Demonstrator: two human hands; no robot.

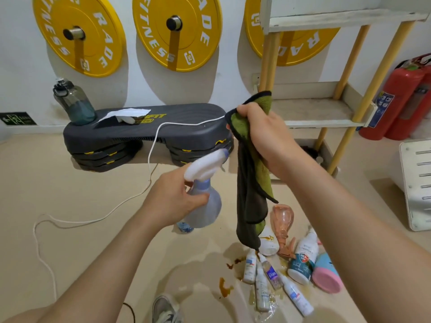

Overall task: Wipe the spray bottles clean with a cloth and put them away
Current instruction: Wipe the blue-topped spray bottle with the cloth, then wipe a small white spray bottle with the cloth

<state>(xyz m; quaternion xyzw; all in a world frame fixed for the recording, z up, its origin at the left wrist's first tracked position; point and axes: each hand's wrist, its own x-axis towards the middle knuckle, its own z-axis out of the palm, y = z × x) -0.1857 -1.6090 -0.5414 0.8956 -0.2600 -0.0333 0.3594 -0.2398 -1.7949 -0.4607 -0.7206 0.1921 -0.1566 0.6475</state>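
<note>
While looking down at the pale floor [70, 194], faced a white shelf rack [321, 113] on yellow legs, probably where things get put away. Noted a dark step platform [144, 134] left of it.

Gripped a green-and-brown cloth [250, 190] in the right hand [261, 134], fingers clenched round its top end, the rest hanging slack just beside the bottle and not on it. Held the clear spray bottle [207, 206] in mid-air in the left hand [173, 197], fingers curled round the neck under the white trigger head.

Judged wiping of this one not yet begun. Best done by bunching the cloth into the palm, wrapping it round the body and turning the bottle against it, then working round the head with fingers off the trigger.

Had its long axis near upright, tipped slightly, base toward the floor, nozzle aimed up and right at the cloth.

Noted smaller bottles [279, 264] lying on their sides in a wet, brown-stained patch below.
</note>
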